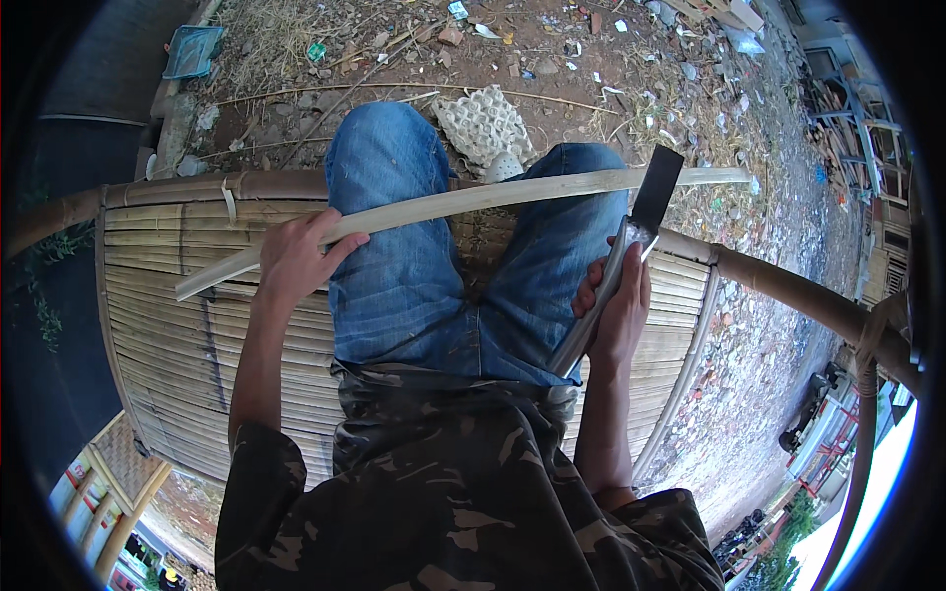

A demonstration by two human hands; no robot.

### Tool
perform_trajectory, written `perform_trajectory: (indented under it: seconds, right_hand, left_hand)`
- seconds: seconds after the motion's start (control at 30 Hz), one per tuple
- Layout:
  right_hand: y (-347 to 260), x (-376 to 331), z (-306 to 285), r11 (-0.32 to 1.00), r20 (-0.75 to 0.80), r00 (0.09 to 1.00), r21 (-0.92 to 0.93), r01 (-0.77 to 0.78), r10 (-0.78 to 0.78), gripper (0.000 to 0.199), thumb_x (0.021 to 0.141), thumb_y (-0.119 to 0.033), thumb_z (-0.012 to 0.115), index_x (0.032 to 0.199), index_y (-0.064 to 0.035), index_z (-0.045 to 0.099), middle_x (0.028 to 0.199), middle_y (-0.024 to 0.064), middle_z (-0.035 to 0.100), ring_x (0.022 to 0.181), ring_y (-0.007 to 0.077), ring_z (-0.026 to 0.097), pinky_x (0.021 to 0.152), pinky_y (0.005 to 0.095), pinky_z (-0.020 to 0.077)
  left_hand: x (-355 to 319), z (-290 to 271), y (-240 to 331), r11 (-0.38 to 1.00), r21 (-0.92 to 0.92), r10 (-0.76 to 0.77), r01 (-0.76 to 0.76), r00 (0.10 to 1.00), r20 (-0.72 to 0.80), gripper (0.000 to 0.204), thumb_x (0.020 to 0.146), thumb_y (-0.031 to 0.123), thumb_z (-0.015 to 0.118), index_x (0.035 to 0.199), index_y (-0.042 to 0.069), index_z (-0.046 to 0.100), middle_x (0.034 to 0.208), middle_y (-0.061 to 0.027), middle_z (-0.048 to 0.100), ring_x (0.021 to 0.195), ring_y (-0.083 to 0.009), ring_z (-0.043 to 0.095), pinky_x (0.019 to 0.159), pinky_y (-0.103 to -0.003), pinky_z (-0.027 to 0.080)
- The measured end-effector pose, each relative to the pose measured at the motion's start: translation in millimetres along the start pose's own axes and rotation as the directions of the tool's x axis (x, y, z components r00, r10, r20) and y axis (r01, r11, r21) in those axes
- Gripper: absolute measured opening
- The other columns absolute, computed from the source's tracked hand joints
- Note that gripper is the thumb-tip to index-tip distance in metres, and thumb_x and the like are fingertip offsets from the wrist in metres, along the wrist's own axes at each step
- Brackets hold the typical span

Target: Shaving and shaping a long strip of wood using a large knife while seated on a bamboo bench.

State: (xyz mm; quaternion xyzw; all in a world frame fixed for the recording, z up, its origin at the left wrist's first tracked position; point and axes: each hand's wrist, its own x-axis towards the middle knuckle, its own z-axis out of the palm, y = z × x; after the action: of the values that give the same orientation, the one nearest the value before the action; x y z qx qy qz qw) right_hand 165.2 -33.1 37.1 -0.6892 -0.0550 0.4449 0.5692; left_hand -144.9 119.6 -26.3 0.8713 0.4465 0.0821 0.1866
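A long, pale bamboo strip (473, 199) lies across my thighs, from the bench at left to beyond my right knee. My left hand (296, 254) is closed on its left part, the thumb along the near side. Closed round the silvery handle of a knife (657, 187) is my right hand (619, 305), beside my right thigh. The knife's short, dark, broad blade points away from me and crosses over the strip near its right end. Whether blade and strip touch, I cannot tell. The handle's near end rests by my right hip.
I sit on a bamboo slat bench (168, 335) with a round front rail (266, 185). On the littered ground ahead lies a grey egg tray (485, 123), just past my knees. A blue plastic basket (193, 51) is at the far left. A bamboo pole (808, 295) runs along the right.
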Motion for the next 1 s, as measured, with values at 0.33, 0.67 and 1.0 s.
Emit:
perform_trajectory:
  seconds: [0.33,0.67,1.0]
  right_hand:
    - [-0.4,4.6,2.9,0.96,0.129,0.986,0.274,0.065,-0.103,0.037,0.103,-0.043,0.043,0.108,-0.0072,0.048,0.069,0.0036,0.048,0.046,0.0107,0.045,0.039,0.0267,0.0376]
    - [11.0,0.6,19.4,0.968,-0.047,0.993,0.225,0.113,-0.106,0.038,0.102,-0.045,0.044,0.101,-0.0078,0.045,0.067,0.003,0.046,0.048,0.0105,0.046,0.043,0.0282,0.0408]
    - [43.2,-7.3,27.1,0.988,0.122,0.989,-0.138,-0.065,0.082,0.032,0.103,-0.04,0.043,0.107,-0.0081,0.048,0.066,0.0019,0.046,0.045,0.0098,0.043,0.039,0.0255,0.0365]
  left_hand:
    - [-0.4,10.6,0.4,0.999,-0.013,0.034,-0.034,0.998,-0.055,0.046,0.086,0.055,0.065,0.08,0.009,0.061,0.062,-0.0101,0.064,0.053,-0.0285,0.063,0.049,-0.04,0.046]
    - [8.1,4.7,2.7,0.998,0.007,0.064,-0.065,0.997,0.044,0.047,0.086,0.054,0.065,0.08,0.008,0.06,0.06,-0.0133,0.063,0.054,-0.032,0.064,0.05,-0.041,0.047]
    - [8.7,5.5,3.6,0.998,-0.026,0.054,-0.053,0.997,0.047,0.047,0.087,0.054,0.064,0.081,0.008,0.06,0.06,-0.0131,0.062,0.054,-0.0319,0.063,0.049,-0.042,0.046]
